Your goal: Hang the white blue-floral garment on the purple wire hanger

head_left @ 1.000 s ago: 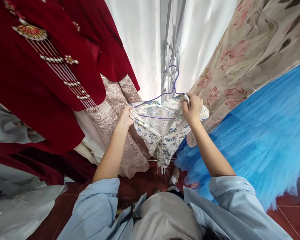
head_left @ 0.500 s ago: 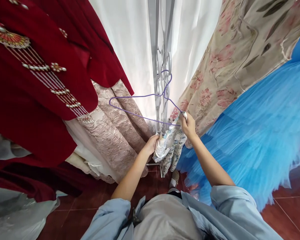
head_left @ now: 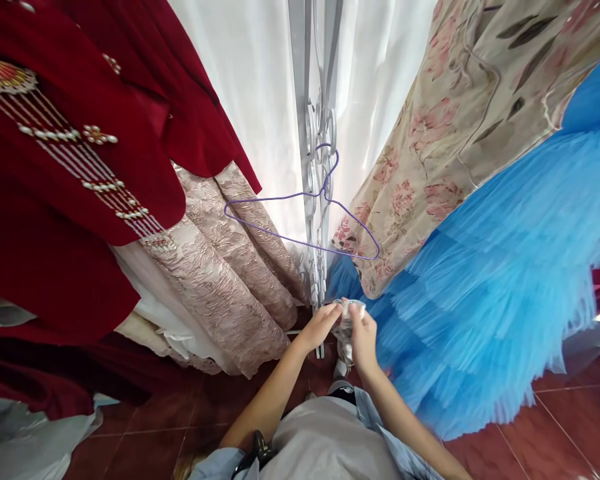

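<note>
Close to my body, both hands grip a light patterned garment (head_left: 346, 327) that hangs down in folds below them. My left hand (head_left: 322, 325) pinches its left upper edge, fingers closed. Beside it, my right hand (head_left: 364, 340) is closed on the right upper edge. Much of the cloth is hidden behind the hands. Beyond and above them a bare purple wire hanger (head_left: 300, 241) hangs by its hook on a white metal stand (head_left: 314, 167), apart from both hands.
Dark red garments (head_left: 145, 133) with beaded trim and a pale pink brocade skirt (head_left: 230, 267) hang on the left. On the right are a floral beige dress (head_left: 425, 153) and a blue tulle dress (head_left: 485, 267). White curtain (head_left: 250, 80) lies behind; red tile floor (head_left: 150, 433) below.
The patterned garment has come off the purple hanger and moved down toward my body. My right hand has let go of the hanger's end and moved close beside my left hand.
</note>
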A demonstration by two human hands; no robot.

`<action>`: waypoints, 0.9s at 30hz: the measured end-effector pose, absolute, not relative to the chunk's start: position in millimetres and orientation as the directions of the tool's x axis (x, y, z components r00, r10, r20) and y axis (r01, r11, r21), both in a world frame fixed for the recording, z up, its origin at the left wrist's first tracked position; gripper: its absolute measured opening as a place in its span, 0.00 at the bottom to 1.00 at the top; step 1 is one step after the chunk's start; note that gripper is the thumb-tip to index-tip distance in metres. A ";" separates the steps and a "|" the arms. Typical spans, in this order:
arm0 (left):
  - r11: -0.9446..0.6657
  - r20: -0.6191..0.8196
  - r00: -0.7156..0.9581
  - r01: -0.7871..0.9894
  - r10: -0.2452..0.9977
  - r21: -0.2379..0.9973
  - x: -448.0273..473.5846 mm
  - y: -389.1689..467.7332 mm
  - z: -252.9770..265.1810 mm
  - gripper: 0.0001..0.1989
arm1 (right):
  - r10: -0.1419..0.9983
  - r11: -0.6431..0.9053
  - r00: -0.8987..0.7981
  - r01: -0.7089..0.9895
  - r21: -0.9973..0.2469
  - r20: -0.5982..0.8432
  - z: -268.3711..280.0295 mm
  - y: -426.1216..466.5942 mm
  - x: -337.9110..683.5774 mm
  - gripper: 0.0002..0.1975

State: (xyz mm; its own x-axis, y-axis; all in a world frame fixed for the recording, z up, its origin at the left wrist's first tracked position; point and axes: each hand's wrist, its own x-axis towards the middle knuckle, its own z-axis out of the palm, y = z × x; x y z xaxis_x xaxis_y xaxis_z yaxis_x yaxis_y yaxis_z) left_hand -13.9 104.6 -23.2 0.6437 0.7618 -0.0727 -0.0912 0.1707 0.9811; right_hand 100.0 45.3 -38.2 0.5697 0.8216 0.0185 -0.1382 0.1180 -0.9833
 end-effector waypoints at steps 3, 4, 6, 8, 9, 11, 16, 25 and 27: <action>0.293 -0.196 0.565 -0.086 0.802 0.952 -32.7 101.0 -2.8 0.22 | 0.961 0.138 0.255 -0.097 -0.986 0.109 -21.3 22.9 71.0 0.17; 0.324 -0.232 0.526 -0.087 0.818 0.942 -41.2 101.6 1.7 0.20 | 0.986 0.120 0.131 -0.099 -0.988 0.106 -16.7 18.3 68.7 0.17; 0.327 -0.251 0.513 -0.060 0.820 0.943 -58.3 103.6 8.8 0.16 | 0.997 0.072 -0.018 -0.084 -0.994 0.074 -10.2 14.5 74.5 0.14; 0.243 -0.211 0.590 0.026 0.780 0.970 -72.7 105.1 15.6 0.10 | 0.992 0.109 0.061 -0.007 -0.994 0.108 -7.7 18.3 88.6 0.12; 0.191 -0.191 0.635 0.069 0.749 0.979 -78.4 105.5 19.9 0.08 | 0.978 0.158 0.128 0.048 -0.986 0.163 -8.0 22.5 96.0 0.13; 0.120 -0.175 0.709 0.128 0.683 0.984 -87.6 106.3 31.2 0.06 | 0.960 0.250 0.096 0.127 -0.960 0.262 -11.6 33.2 106.4 0.20; -0.013 -0.155 0.866 0.183 0.476 0.983 -118.2 118.4 77.8 0.15 | 0.809 0.126 -0.586 0.109 -0.986 0.039 -31.1 53.9 101.0 0.11; -0.599 0.033 0.695 0.595 0.719 0.536 -191.5 157.7 152.9 0.06 | 0.888 0.240 -0.457 0.352 -0.905 0.058 10.3 74.2 129.4 0.09; -0.647 0.085 0.701 0.596 0.708 0.475 -197.0 167.2 157.4 0.05 | 0.866 0.293 -0.494 0.383 -0.876 0.074 25.2 73.8 129.3 0.05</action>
